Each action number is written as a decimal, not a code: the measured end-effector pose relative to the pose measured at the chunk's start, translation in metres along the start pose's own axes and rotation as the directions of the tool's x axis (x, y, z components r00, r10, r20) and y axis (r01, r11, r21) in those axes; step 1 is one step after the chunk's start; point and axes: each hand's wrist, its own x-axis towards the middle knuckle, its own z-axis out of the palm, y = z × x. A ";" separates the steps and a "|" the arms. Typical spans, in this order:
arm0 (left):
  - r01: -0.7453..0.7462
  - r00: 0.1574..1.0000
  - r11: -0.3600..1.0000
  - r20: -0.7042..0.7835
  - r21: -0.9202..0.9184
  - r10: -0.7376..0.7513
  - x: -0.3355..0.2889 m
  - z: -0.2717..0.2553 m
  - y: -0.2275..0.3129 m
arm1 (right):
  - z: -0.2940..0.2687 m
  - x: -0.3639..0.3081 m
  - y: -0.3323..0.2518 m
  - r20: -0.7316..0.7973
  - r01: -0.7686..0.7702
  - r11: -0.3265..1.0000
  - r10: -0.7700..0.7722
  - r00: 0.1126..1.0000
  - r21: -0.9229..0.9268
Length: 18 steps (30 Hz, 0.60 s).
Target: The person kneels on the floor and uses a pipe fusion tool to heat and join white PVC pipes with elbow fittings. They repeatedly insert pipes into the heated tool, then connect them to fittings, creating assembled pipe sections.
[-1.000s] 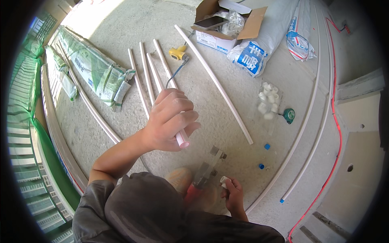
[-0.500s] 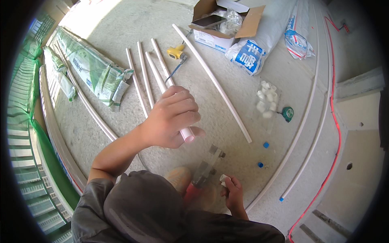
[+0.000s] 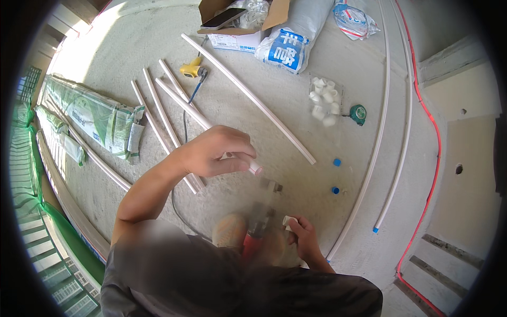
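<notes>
My left hand is closed around a white plastic pipe near its end, with the thumb along its side. The pipe's open end points at a heating tool, whose blurred plate carries dark metal heads. A small gap shows between pipe and tool. The tool's red handle stands between my legs. To the right, my right hand pinches a short white pipe fitting, close beside the tool but apart from it.
Loose white pipes lie on the concrete floor, with a yellow tool. A bag of white fittings, tape measure, blue caps, open carton and wrapped bundles surround me. A red conduit runs along the right.
The view has shifted. My left hand has turned from a fist-like wrap to a thumb-along grip, and the pipe end is nearer the heating tool. My right hand still holds the fitting.
</notes>
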 end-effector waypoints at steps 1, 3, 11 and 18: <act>0.020 0.999 0.999 0.038 0.032 -0.022 0.002 0.000 -0.002 | 0.000 0.000 0.001 0.006 0.003 1.000 -0.003 1.000 0.013; 0.036 0.997 0.999 0.064 0.033 -0.038 0.008 0.004 -0.003 | -0.001 -0.002 0.002 -0.004 -0.004 1.000 0.005 1.000 0.019; 0.045 0.992 0.899 0.089 0.436 -0.093 0.018 0.033 0.032 | -0.005 -0.012 -0.019 0.027 0.076 0.993 -0.079 0.997 0.087; 0.137 0.948 0.760 0.138 0.635 -0.286 -0.010 0.070 0.047 | -0.001 -0.028 -0.045 0.105 0.034 0.950 -0.069 0.992 0.311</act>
